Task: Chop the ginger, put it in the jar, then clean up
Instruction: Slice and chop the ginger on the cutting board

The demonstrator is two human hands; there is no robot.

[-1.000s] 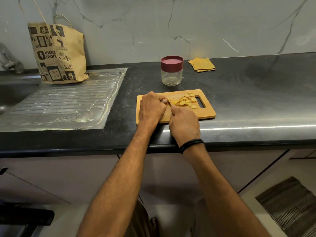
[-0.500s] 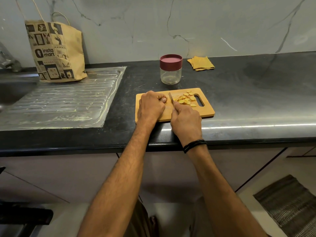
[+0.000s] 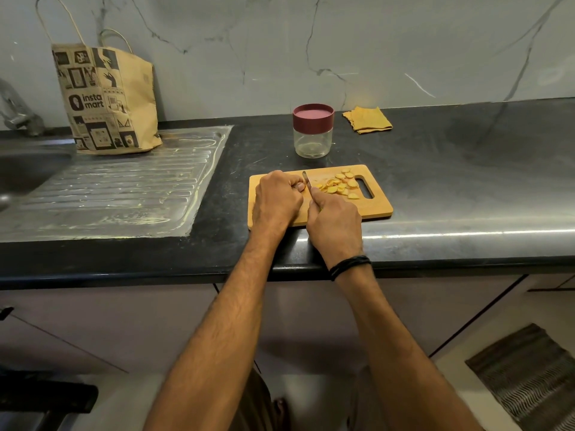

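Two hands sit on the cutting board [image 3: 378,206]: the left hand [image 3: 277,199] curls tight at its left half, contents hidden, while the right hand [image 3: 334,222] grips a knife [image 3: 306,179]. Ginger slices [image 3: 340,185] lie on its right half, the lidded jar [image 3: 312,141] just behind.

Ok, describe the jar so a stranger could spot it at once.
On the black counter, right of the steel draining board, lies a wooden chopping board. The jar stands just behind it, toward the wall. It alone is clear glass with a dark red lid, left of a folded yellow cloth.
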